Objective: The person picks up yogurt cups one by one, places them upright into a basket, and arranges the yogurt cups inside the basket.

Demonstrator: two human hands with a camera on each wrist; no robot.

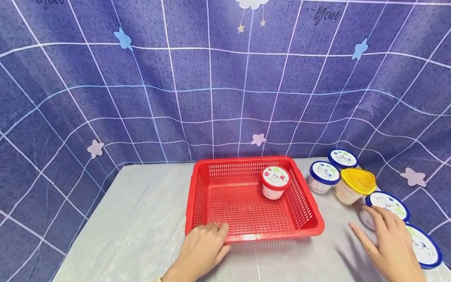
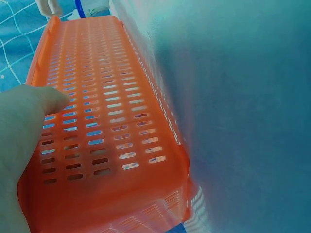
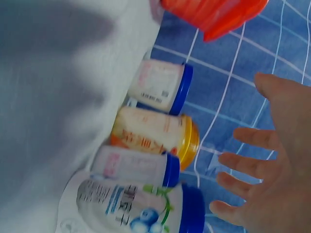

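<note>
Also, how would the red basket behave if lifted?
The red basket is probably light for its size, given its slotted walls. The moulded rim suggests it may stay fairly stiff. It might tilt right, since the red-lidded tub sits off-centre inside.

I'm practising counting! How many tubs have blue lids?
4: a back tub near the curtain; a second tub beside the red basket; a third tub by the right hand; a fourth tub partly behind that hand. More could be hidden there.
</note>
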